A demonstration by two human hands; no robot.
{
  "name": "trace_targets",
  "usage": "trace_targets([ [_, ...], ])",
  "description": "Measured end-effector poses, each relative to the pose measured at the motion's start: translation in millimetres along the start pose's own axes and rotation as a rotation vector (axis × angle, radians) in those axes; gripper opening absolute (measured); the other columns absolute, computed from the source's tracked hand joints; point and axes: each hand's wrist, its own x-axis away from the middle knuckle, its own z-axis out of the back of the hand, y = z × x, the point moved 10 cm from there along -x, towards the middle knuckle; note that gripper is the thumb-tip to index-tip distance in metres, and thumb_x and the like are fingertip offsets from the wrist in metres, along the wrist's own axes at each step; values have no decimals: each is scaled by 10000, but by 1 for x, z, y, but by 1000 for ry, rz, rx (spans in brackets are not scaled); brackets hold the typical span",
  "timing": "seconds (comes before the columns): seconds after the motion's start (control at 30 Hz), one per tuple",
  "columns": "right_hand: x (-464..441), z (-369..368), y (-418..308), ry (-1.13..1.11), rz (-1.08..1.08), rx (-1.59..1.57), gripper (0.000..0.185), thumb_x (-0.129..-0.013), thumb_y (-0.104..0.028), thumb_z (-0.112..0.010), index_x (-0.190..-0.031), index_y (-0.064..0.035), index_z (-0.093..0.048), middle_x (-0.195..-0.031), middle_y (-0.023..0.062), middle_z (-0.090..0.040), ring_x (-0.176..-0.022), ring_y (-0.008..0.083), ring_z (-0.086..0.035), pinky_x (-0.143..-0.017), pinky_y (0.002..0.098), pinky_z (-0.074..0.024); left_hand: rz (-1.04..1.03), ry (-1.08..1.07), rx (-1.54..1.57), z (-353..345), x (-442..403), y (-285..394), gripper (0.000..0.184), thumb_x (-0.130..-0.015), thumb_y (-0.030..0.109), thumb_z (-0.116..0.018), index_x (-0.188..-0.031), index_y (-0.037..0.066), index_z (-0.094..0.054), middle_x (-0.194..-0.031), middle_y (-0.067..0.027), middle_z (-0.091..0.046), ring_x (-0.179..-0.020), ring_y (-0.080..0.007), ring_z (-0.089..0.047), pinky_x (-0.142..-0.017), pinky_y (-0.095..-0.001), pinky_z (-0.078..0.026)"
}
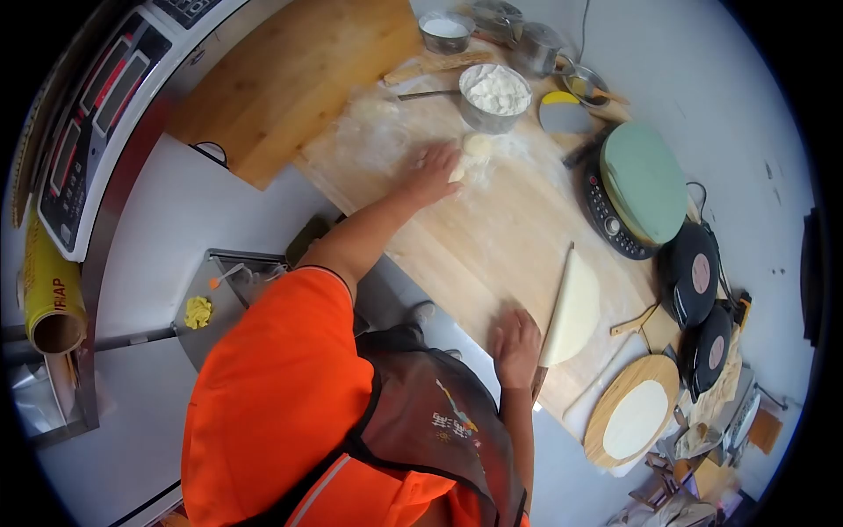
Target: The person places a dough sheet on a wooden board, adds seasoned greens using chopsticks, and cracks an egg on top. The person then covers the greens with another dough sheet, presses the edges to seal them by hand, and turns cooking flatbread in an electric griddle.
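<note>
My left hand (430,173) reaches across the floured wooden board, its slightly blurred fingers bent round a small pale dough piece (457,172). Touching or close beside that piece is a round dough ball (478,144) in loose flour. My right hand (516,348) rests palm down near the board's front edge, fingers loosely spread, with nothing visible in it. Just beyond it, a thin flat dough sheet (575,314) lies along a slim stick (557,304). A metal bowl of flour (496,94) stands behind the dough ball.
A green-topped round griddle (644,183) and two black round appliances (691,274) line the wall side. A pale disc lies on a round wooden board (596,428) at the near right. Behind are a scraper (565,115) and a bowl of white powder (445,30). A scale (104,114) stands far left.
</note>
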Motion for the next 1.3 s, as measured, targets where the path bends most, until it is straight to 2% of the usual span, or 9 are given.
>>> trace_targets([
  [0.23, -31, -31, -5, -59, 75, 91, 560, -855, -169, -582, -1390, -40, -474, -1435, 157, -458, -1367, 348, -387, -1152, 514, -284, 372, -137, -51, -33, -28, -78, 449, -846, 271, -670, -1219, 49, -553, -1197, -124, -525, -1212, -335, -462, -1040, -509, -375],
  [0.33, -32, -27, -3, -63, 63, 78, 556, -850, -164, -568, -1386, -44, -480, -1428, 159, -466, -1360, 351, -398, -1150, 513, -289, 292, -7, -140, -2, -50, -50, 478, -846, 253, -672, -1248, 32, -538, -1229, -150, -521, -1198, -345, -476, -1042, -505, -377],
  [0.47, -33, -28, -1, -61, 67, 55, 530, -860, -143, -545, -1378, -41, -494, -1434, 168, -463, -1359, 357, -403, -1141, 521, -293, 47, 21, 208, -22, -70, 7, 512, -848, 208, -658, -1294, 6, -508, -1346, -194, -479, -1248, -373, -451, -1065, -502, -362],
  [0.57, -33, -27, 0, -58, 66, 50, 535, -853, -139, -544, -1376, -41, -495, -1428, 169, -469, -1354, 357, -408, -1139, 524, -294, 141, 12, 199, -53, -69, 12, 516, -857, 167, -629, -1321, -6, -485, -1371, -195, -463, -1291, -378, -418, -1086, -496, -347],
  [0.67, -33, -27, 1, -49, 70, 55, 543, -840, -137, -548, -1371, -38, -498, -1423, 171, -474, -1349, 357, -414, -1137, 524, -295, 142, -333, 314, -65, -43, 43, 564, -860, 142, -603, -1377, -13, -439, -1424, -200, -421, -1358, -382, -354, -1125, -488, -310],
  [0.77, -33, -28, 0, -41, 71, 57, 534, -840, -133, -542, -1363, -33, -503, -1419, 175, -477, -1343, 359, -422, -1134, 525, -299, -31, -53, 302, -7, -19, 75, 595, -863, 149, -596, -1402, -19, -410, -1465, -205, -379, -1407, -384, -292, -1154, -486, -271],
  [1.0, -32, -25, -4, -11, 102, 71, 532, -832, -115, -528, -1356, -25, -505, -1403, 190, -490, -1343, 361, -425, -1134, 525, -301, -2, -152, 390, -29, -21, 59, 594, -852, 103, -564, -1411, -22, -405, -1514, -217, -332, -1451, -396, -226, -1181, -495, -217],
  [1.2, -31, -30, -4, -27, 93, 87, 540, -833, -120, -524, -1364, -27, -502, -1421, 189, -478, -1354, 358, -416, -1135, 525, -297, 232, -139, 475, -41, -63, 35, 569, -834, 83, -541, -1397, 56, -469, -1498, -214, -371, -1396, -373, -326, -1155, -543, -211],
  [1.3, -30, -29, -5, -3, 114, 88, 547, -829, -115, -525, -1368, -27, -497, -1422, 187, -477, -1355, 359, -415, -1134, 526, -297, 328, 46, 126, -15, -60, -4, 518, -841, 95, -545, -1358, 76, -510, -1450, -191, -441, -1351, -355, -383, -1128, -581, -207],
])
